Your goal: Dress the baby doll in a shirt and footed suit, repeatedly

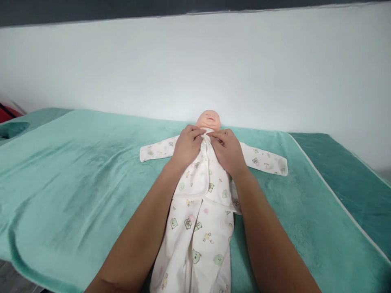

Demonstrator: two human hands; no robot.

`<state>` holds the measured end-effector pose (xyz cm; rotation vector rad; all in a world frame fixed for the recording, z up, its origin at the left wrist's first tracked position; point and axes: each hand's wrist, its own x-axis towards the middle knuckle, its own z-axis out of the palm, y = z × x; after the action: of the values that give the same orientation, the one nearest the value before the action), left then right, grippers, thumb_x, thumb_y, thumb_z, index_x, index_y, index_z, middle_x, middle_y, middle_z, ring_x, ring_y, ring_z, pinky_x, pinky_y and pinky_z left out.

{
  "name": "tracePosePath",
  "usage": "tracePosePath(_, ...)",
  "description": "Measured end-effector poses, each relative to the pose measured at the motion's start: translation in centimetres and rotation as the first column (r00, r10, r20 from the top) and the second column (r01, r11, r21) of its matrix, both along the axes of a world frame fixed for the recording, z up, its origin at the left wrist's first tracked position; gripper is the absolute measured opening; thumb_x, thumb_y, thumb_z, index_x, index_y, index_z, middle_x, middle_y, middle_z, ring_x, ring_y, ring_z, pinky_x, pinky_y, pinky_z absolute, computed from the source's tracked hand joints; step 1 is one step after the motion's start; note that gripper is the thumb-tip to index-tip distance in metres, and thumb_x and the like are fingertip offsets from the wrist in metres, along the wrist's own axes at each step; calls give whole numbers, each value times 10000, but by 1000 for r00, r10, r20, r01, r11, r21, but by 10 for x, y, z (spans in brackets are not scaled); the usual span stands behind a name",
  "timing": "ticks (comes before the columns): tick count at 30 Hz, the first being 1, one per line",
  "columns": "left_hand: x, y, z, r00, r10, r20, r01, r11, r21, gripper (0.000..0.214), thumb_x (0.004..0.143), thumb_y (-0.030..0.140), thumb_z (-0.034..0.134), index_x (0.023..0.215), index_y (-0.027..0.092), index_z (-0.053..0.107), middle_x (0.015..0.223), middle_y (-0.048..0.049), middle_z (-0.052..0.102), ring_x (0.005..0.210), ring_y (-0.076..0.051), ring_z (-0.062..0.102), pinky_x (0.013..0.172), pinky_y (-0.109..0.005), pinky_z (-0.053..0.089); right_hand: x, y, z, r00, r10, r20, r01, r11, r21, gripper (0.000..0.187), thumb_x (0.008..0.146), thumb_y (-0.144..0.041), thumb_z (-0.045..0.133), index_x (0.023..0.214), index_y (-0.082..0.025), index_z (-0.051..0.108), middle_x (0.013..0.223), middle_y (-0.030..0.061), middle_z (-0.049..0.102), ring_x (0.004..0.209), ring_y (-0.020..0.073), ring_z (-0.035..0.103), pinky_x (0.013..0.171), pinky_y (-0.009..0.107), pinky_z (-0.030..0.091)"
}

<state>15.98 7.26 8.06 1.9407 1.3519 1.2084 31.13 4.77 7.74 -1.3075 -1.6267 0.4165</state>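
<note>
A baby doll (209,119) lies on its back, its head toward the wall. It wears a white printed jacket (195,181), sleeves spread to both sides, and matching trousers (210,248). At the jacket's neck opening my left hand (188,144) pinches the front edge with closed fingers. Opposite it, my right hand (225,148) is closed on the other front edge, fingertips almost meeting the left ones. A button (205,160) shows on the jacket front below my hands. The fabric between my fingertips is partly hidden.
A turquoise plush blanket (76,171) covers the table under the doll. Darker green cloth (345,162) shows at the right. A white wall (122,69) stands behind, and a red object (9,113) is at the far left edge.
</note>
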Motion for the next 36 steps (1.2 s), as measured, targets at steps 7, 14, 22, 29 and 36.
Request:
tracePosePath(7, -12, -17, -14, 996, -42, -84, 54, 989, 141, 380, 966, 182, 395, 1202, 208, 692, 1308, -88, 616, 1274, -233, 544, 1150, -423, 391, -14, -35, -3, 988, 2, 152, -8, 999, 39, 395, 942, -320, 513, 1303, -235, 649, 1372, 91, 613, 1316, 298, 483, 1149, 512, 372)
tracePosePath(14, -18, -37, -15, 995, -89, 44, 80, 980, 180, 282, 973, 238, 460, 1117, 237, 704, 1291, -69, 632, 1266, -197, 564, 1146, -387, 400, -13, -60, -13, 999, 27, 45, -29, 999, 36, 393, 953, -373, 534, 1330, -288, 605, 1488, 68, 539, 1403, 263, 446, 1186, 512, 346)
tracePosePath(22, -16, -39, -11, 991, -102, 91, 83, 978, 192, 185, 953, 260, 536, 1044, 243, 696, 1266, -66, 653, 1242, -197, 583, 1083, -368, 457, -14, -59, -12, 990, -10, -140, 19, 998, 60, 165, 909, -300, 583, 1067, -279, 624, 1325, 54, 632, 1293, 238, 535, 1140, 498, 386)
tracePosePath(29, -17, -42, -10, 993, -83, 79, 66, 979, 194, 198, 928, 233, 578, 1042, 254, 738, 1248, -56, 657, 1217, -192, 604, 1075, -358, 465, -14, -59, -12, 977, -18, -214, 29, 999, 45, 147, 901, -243, 558, 1013, -270, 650, 1284, 53, 640, 1273, 218, 557, 1146, 459, 393)
tracePosePath(36, -15, -44, -7, 996, -51, 79, 38, 987, 158, 207, 913, 210, 583, 1004, 254, 763, 1231, -40, 685, 1192, -194, 625, 1073, -370, 471, -14, -58, -13, 979, -26, -204, 34, 999, 34, 215, 908, -243, 557, 1044, -297, 715, 1307, 48, 632, 1294, 224, 551, 1152, 480, 399)
